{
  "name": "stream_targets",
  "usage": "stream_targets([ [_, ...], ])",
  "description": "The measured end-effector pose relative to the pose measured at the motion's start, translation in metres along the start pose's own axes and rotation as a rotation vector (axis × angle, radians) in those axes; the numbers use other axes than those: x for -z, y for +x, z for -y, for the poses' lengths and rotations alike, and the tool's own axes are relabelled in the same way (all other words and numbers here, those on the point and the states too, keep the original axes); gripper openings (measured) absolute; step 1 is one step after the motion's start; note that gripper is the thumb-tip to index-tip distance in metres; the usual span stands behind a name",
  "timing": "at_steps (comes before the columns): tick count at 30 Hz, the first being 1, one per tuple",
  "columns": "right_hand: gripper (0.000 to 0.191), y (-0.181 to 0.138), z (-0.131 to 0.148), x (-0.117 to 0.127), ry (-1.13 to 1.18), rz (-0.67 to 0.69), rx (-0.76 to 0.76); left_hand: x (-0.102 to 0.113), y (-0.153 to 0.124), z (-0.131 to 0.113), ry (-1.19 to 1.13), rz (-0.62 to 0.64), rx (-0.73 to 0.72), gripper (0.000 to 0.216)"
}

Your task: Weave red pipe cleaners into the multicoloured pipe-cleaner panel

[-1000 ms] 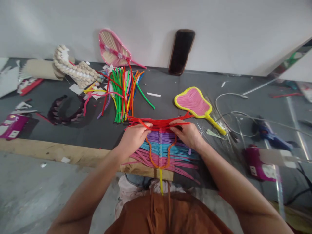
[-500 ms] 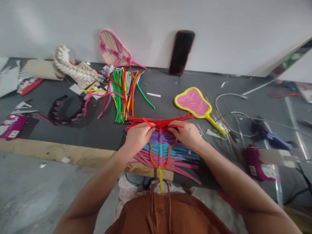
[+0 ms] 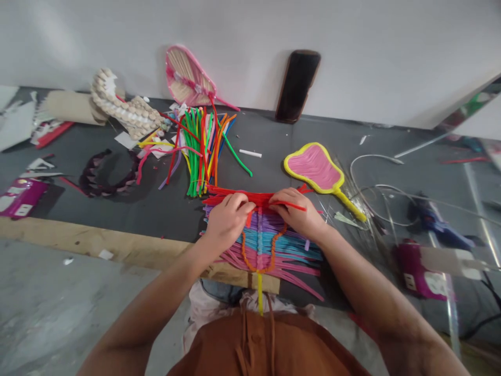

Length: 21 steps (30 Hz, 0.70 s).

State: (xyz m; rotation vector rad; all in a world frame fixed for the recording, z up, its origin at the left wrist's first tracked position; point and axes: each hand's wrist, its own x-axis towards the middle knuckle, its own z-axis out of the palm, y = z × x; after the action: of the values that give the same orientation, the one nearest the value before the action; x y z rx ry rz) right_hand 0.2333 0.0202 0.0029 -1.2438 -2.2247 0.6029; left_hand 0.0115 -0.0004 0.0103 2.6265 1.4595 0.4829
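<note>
Directly in front of me lies a row of pipe cleaners [image 3: 270, 241] in red, purple, blue and pink, laid crosswise over a central spine. An orange twisted pipe cleaner [image 3: 245, 255] curves in a U across them, and a yellow stem [image 3: 260, 292] sticks out towards me. My left hand [image 3: 230, 218] and my right hand [image 3: 299, 213] are both closed at the red far end, either side of the spine. Between their fingers they pinch a red pipe cleaner [image 3: 294, 206]; one end points right past my right hand, the other hangs below my left fingertips.
Bundled coloured pipe cleaners [image 3: 195, 156] lie ahead to the left, near a dark headband [image 3: 109, 190]. A pink leaf-shaped fan [image 3: 190, 78] and a phone [image 3: 298, 86] lean on the wall. Rightward are a yellow-rimmed pink fan [image 3: 313, 164], clear wires and a blue glue gun [image 3: 442, 224].
The red pipe cleaner has been bent: its left end now points down towards me and its right end reaches further right. My left hand has rolled over slightly. The view has shifted a little.
</note>
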Motion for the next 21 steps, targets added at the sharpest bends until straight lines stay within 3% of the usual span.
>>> stream_targets([
  [5, 0.013, -0.002, -0.003, -0.006, 0.037, -0.025, -0.006, 0.008, 0.013, 0.008, 0.001, -0.013, -0.110, 0.022],
  [16, 0.016, 0.001, 0.000, -0.019, -0.186, -0.027, -0.080, -0.001, 0.023, 0.010, -0.110, 0.059, 0.041, 0.018],
  [21, 0.023, 0.001, 0.001, -0.016, -0.240, 0.042, 0.029, -0.005, 0.024, 0.011, -0.076, 0.046, 0.008, 0.020],
])
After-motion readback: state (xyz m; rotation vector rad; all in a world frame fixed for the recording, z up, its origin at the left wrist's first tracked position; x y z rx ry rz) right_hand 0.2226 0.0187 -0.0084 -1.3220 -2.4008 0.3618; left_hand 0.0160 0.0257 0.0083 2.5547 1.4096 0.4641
